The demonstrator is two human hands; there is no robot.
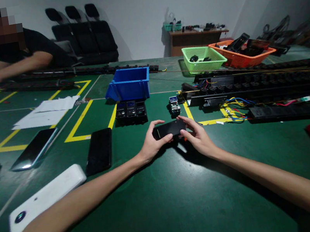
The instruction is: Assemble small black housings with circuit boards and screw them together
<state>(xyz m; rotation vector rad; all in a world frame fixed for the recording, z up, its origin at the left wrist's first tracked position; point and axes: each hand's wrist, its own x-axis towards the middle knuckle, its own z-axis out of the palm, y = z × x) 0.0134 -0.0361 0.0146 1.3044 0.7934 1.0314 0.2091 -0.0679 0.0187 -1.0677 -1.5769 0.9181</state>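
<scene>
While left hand (152, 142) and right hand (199, 137) pinch the black box (170, 128) at its left and right ends, I judge it light, stiff, slick; best held there.

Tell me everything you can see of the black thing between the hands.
The black thing is a small, box-like piece, its upper face smooth and plastic-looking, with a pale line near its left end. It is held lengthwise from left to right over the green table. The left hand grips one end, the right hand the other. Its underside is hidden.
</scene>
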